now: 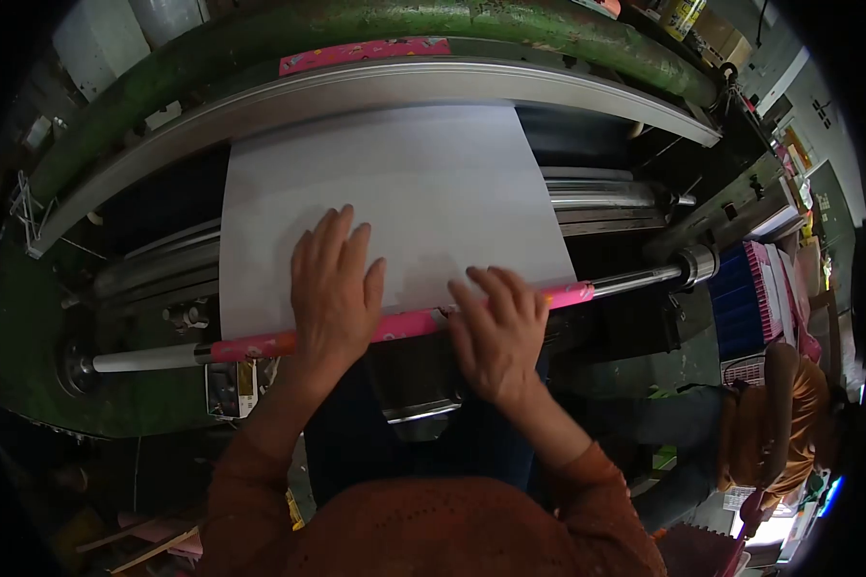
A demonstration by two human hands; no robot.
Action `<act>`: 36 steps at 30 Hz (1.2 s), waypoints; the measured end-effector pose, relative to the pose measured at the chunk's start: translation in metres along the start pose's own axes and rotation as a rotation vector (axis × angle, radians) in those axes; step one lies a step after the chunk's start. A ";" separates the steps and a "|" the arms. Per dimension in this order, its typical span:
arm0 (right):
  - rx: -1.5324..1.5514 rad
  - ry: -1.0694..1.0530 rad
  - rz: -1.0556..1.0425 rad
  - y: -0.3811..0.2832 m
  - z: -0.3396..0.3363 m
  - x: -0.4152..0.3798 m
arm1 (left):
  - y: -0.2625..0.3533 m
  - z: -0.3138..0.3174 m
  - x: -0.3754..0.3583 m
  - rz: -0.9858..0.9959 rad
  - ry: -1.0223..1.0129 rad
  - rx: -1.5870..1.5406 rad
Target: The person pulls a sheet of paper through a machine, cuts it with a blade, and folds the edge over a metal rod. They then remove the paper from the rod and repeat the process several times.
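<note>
A wide white sheet [404, 183] stretches from beneath a long metal bar [375, 85] down to a narrow pink patterned roll [409, 326] on a metal shaft [635, 281]. My left hand [332, 298] lies with its fingers out over the sheet, the heel of the hand across the roll. To the right, my right hand [500, 332] rests over the roll, fingers spread and slightly bent, fingertips near the sheet's lower edge. Neither hand grips anything. Parts of the roll are hidden under both hands.
A green roller or pipe [356, 31] spans the back, with pink patterned material [366, 56] below it. Metal rollers [606, 200] sit beside the sheet. A round shaft holder [698, 265] is at the right. Another person [779, 423] is at the lower right, near stacked blue-and-pink items [746, 298].
</note>
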State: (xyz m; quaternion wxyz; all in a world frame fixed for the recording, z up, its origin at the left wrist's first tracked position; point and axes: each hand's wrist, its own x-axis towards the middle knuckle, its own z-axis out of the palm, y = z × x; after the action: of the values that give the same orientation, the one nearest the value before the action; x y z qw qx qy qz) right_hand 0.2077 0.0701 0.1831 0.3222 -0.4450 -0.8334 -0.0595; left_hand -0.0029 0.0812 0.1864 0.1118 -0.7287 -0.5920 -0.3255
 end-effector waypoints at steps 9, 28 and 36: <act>-0.046 0.090 0.042 0.042 0.021 0.072 | 0.047 0.013 -0.019 0.043 -0.172 0.119; 0.447 0.311 0.362 0.063 -0.021 0.235 | -0.016 0.077 -0.194 -0.081 -0.401 0.026; 0.762 0.195 0.264 0.041 -0.014 0.249 | -0.019 0.061 -0.183 -0.112 -0.387 -0.049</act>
State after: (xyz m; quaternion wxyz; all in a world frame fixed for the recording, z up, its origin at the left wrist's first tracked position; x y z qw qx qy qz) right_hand 0.1480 0.2641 0.3329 0.5464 -0.3890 -0.6971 0.2532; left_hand -0.0154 -0.0247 0.0250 -0.0400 -0.7460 -0.6340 -0.1996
